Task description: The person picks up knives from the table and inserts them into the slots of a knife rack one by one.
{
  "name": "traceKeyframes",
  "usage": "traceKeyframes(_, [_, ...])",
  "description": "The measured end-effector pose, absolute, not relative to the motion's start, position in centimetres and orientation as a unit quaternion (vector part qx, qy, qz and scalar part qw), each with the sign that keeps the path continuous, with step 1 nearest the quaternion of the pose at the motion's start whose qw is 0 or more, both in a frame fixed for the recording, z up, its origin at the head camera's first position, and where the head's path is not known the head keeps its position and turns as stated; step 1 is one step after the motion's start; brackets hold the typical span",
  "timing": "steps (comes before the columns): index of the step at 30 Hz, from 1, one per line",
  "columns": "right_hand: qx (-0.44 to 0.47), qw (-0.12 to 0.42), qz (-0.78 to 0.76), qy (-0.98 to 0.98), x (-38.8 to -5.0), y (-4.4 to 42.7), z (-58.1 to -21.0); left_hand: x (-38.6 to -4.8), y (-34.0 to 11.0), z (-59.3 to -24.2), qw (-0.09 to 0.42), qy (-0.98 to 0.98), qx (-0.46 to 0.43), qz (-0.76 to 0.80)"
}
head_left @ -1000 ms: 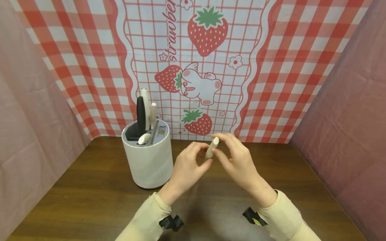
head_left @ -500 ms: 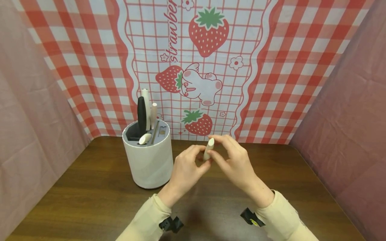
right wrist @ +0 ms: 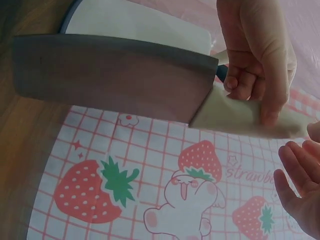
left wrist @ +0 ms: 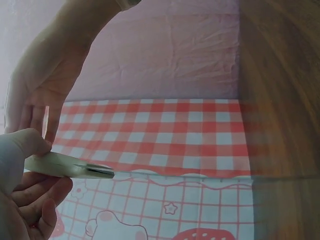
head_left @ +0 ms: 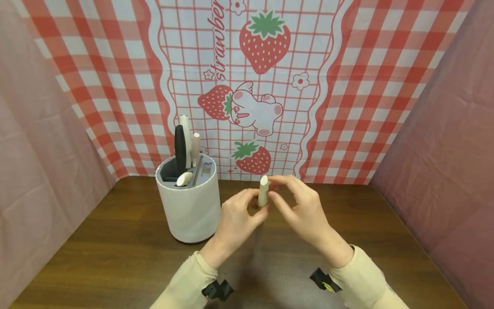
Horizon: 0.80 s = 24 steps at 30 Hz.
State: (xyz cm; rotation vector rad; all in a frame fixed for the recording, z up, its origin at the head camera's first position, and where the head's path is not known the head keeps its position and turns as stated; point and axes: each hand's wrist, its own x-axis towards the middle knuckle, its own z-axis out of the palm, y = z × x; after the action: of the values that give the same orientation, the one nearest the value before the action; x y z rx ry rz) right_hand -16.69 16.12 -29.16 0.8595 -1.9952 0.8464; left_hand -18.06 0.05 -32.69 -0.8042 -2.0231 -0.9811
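Observation:
My left hand [head_left: 237,214] holds a cleaver by its cream handle [head_left: 263,192], thumb on one side and fingers on the other. In the head view the handle stands nearly upright and the blade hangs below, hard to see. The right wrist view shows the wide grey blade [right wrist: 115,77] from its flat side. Seen in the left wrist view, the blade [left wrist: 180,175] is edge-on, a thin line. My right hand [head_left: 305,210] is beside the handle's upper end, its thumb and fingers spread around it; contact is hard to tell.
A white round knife block [head_left: 191,214] stands on the brown wooden table [head_left: 115,240] to the left. In it are a black handle [head_left: 180,148], a white handle [head_left: 185,137], a pinkish handle [head_left: 196,148] and a short cream handle [head_left: 184,179]. A strawberry-print cloth [head_left: 262,107] hangs behind.
The cleaver's handle has swung from leaning right to nearly upright and shifted slightly left. My right fingers, which pinched its upper end, now stand loosely beside it.

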Motion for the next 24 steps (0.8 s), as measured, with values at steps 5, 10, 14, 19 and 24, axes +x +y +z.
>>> traceKeyframes(5, [0.337, 0.409, 0.330, -0.781, -16.7, 16.5, -29.1, -18.1, -0.3, -32.4, 0.375, -0.781, -0.306, -0.394])
traceKeyframes(10, [0.341, 0.437, 0.314, -0.771, -16.9, 17.0, -29.2, -18.1, -0.9, -31.9, 0.382, -0.775, -0.298, -0.406])
traceKeyframes(14, [0.339, 0.448, 0.302, -0.770, -17.0, 17.6, -29.3, -18.0, -1.7, -31.1, 0.396, -0.771, -0.284, -0.409])
traceKeyframes(19, [0.334, 0.450, 0.304, -0.770, -17.0, 18.2, -29.7, -18.0, -2.8, -29.7, 0.433, -0.759, -0.266, -0.406])
traceKeyframes(24, [0.325, 0.451, 0.306, -0.773, -17.0, 18.7, -30.0, -17.8, -3.8, -28.4, 0.476, -0.738, -0.245, -0.411])
